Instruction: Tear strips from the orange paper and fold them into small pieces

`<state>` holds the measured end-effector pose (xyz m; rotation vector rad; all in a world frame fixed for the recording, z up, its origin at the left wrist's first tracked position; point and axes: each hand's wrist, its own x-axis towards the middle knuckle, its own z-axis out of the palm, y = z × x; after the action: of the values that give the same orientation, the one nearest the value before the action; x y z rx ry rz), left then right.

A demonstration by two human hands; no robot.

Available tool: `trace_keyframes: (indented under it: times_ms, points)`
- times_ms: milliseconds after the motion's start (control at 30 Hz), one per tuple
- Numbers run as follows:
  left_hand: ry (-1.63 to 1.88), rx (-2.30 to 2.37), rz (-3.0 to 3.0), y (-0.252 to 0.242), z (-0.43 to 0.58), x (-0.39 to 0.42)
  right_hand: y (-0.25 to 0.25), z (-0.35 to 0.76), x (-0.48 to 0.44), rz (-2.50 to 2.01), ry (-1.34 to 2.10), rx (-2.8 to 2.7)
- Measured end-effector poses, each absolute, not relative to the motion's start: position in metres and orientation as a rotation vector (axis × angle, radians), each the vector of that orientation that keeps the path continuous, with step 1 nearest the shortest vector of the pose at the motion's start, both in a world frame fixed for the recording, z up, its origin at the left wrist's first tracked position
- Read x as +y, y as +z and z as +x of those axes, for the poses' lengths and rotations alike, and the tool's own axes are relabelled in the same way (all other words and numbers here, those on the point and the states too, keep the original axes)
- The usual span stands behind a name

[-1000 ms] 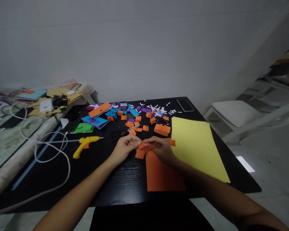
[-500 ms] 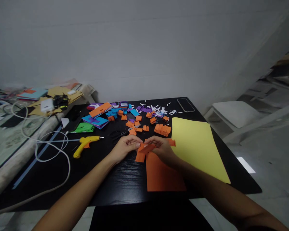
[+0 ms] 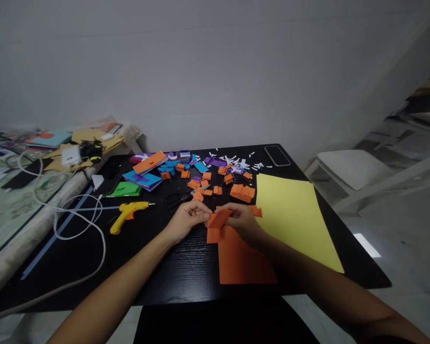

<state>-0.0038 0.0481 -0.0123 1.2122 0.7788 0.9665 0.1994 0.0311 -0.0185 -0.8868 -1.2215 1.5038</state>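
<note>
Both my hands meet over the black table, holding a folded piece of orange paper between them. My left hand pinches its left edge between thumb and fingers. On the other side, my right hand is closed on the raised flap, with some fingertips hidden. A lower part of the paper hangs toward me. Beneath my right hand and wrist lies a larger orange sheet. Just beyond the hands are small folded orange pieces and a stack of orange strips.
A yellow glue gun and a white cable lie on the left. Black-handled scissors rest beyond my left hand. Yellow sheets cover the right side, with a phone behind. White paper scraps are scattered at the back.
The folded orange paper has turned slightly and shifted a little right; its hanging part now lies closer to the large orange sheet. Both hands keep their hold.
</note>
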Motion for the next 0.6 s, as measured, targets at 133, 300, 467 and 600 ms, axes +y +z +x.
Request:
trace_keyframes:
  times_ms: [133,300,467,600]
  points:
    - [0.966,0.802,1.247,-0.01,-0.005,0.048,-0.017,0.2,0.031,-0.905,1.478,-1.231]
    - [0.916,0.848,1.364,-0.002,-0.003,0.048,-0.02,0.197,0.03,-0.935,1.372,-1.246]
    - [0.863,0.888,1.433,-0.003,0.001,0.045,-0.023,0.195,0.028,-0.957,1.308,-1.29]
    - [0.909,0.889,1.468,-0.001,-0.001,0.047,-0.02,0.195,0.027,-0.901,1.341,-1.307]
